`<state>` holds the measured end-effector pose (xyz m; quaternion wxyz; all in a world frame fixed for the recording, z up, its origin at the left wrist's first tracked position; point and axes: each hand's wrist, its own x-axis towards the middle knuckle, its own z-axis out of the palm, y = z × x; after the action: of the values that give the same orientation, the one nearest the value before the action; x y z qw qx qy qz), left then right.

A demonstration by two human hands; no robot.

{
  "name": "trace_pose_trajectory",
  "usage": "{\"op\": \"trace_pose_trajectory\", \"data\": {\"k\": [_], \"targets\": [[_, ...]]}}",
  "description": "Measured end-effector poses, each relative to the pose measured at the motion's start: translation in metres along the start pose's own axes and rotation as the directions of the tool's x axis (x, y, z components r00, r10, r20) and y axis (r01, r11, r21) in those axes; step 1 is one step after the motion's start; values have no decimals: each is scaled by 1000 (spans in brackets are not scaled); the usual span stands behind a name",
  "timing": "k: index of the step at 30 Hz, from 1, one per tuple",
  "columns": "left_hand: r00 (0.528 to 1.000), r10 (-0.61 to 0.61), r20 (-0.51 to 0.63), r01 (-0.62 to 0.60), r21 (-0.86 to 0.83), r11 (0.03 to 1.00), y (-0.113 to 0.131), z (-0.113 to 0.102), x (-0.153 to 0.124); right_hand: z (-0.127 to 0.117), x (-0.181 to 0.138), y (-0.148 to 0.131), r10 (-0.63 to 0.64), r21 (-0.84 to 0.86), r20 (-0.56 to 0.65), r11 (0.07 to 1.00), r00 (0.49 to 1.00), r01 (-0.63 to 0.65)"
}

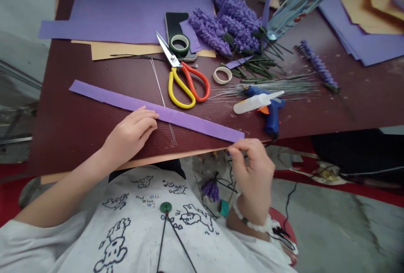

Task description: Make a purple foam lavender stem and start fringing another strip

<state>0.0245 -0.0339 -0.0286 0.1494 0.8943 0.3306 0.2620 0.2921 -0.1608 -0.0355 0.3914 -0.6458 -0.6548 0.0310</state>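
A long, narrow purple paper strip lies slantwise across the front of the table. My left hand presses on its middle, fingers bent and together at the strip's lower edge. At the right end, by the table's front edge, my right hand pinches the strip's corner between thumb and forefinger. Thin wires pass under the strip just right of my left hand. Behind the strip lie scissors with one yellow and one red handle, blades partly spread. One roll of green tape rests on a phone.
Purple lavender-like flowers lie at the back, near a transparent bluish object. A blue glue gun and white bottle sit to the right, before a wire bundle. Purple sheets cover the back left; a cream tape roll is central.
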Motion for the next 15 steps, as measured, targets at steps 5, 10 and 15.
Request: {"op": "trace_pose_trajectory", "data": {"k": [5, 10, 15], "targets": [[950, -313, -1, 306, -202, 930, 9, -4, -2, 34, 21, -28, -97, 188, 101, 979, 990, 77], [831, -548, 94, 478, -623, 619, 11, -9, -2, 61, 40, -46, -107, 188, 243, 980, 964, 62], [796, -601, 75, 546, -517, 659, 17, -27, -19, 66, 43, -51, -63, 158, 276, 987, 959, 19]]}}
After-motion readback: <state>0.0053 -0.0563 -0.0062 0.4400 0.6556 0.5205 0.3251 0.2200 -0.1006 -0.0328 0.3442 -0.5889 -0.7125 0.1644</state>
